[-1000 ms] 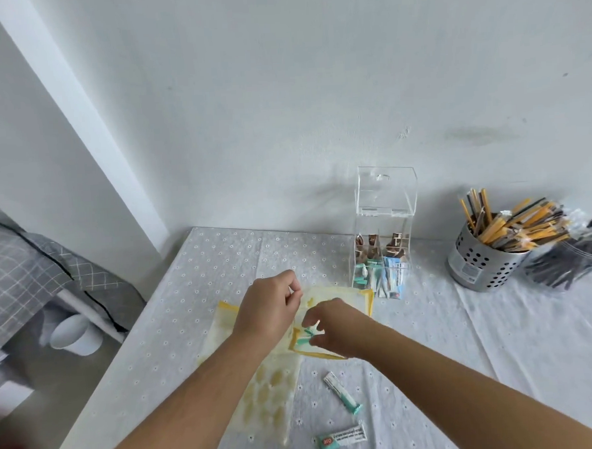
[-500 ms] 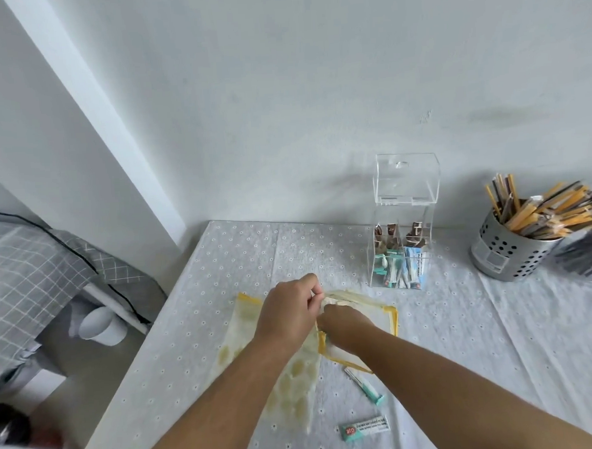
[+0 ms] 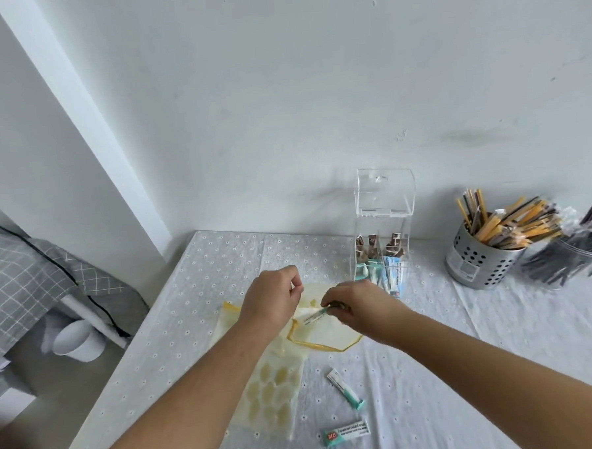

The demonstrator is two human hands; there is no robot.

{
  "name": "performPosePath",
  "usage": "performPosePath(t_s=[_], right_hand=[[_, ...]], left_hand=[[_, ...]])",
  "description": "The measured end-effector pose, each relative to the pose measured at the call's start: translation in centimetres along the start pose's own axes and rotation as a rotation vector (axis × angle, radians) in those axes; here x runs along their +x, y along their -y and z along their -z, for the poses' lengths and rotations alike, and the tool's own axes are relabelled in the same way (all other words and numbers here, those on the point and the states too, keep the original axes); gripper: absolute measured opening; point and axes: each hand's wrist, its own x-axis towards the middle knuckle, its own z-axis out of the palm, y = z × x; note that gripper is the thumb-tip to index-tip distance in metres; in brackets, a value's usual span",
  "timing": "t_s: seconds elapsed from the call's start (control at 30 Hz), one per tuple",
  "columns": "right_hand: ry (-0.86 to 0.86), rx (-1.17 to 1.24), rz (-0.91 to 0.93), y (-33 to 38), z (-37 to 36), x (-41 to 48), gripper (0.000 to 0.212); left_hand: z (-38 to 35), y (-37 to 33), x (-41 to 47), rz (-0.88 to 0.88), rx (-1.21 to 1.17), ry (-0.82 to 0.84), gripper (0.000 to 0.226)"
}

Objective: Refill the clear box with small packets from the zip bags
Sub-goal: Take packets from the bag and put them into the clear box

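A yellow-edged zip bag [image 3: 322,336] lies on the table in front of me, over another pale bag with a honeycomb print [image 3: 274,393]. My left hand [image 3: 273,299] pinches the zip bag's upper edge. My right hand [image 3: 355,305] grips a thin teal-and-white packet [image 3: 314,315] at the bag's mouth. The clear box [image 3: 384,226] stands behind my right hand with its lid tipped up; brown packets sit at its back, teal and blue ones at its front. Two more teal packets [image 3: 346,389] [image 3: 346,434] lie loose on the cloth.
A perforated metal cup [image 3: 478,259] full of yellow and brown sticks stands at the right, with a clear container of dark sticks [image 3: 570,254] beside it. The table's left edge [image 3: 129,349] drops to a floor with a white cup [image 3: 74,340] and grey checked fabric [image 3: 19,276].
My right hand has come out of the bag's mouth holding a teal packet. The camera has shifted, so the box and cups sit further right in the view.
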Motion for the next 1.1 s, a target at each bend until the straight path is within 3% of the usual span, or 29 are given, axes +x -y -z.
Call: performPosePath(t_s=[0.23,0.43,0.63,0.87,1.1], right_hand=[[-0.293,0.398,-0.3,-3.4,7.7,-0.3,0.005],[-0.483,0.441,-0.501,-8.6,8.3,2.8,0.007],[-0.369,0.351,-0.64,-12.3,4.2,5.3,0.007],[-0.044,-0.048,-0.519,-12.4,4.1,7.7,0.02],[0.058,-0.262,-0.393,-11.8,3.2,9.9,0.025]], left_hand=[[0.0,-0.1,0.3,0.005,0.008,0.017,0.007],[0.0,0.6,0.3,-0.002,0.003,0.003,0.007],[-0.3,1.0,0.2,-0.006,-0.001,0.001,0.007],[-0.4,1.0,0.4,-0.007,-0.031,0.019,0.008],[-0.8,0.7,0.7,0.0,-0.045,0.037,0.009]])
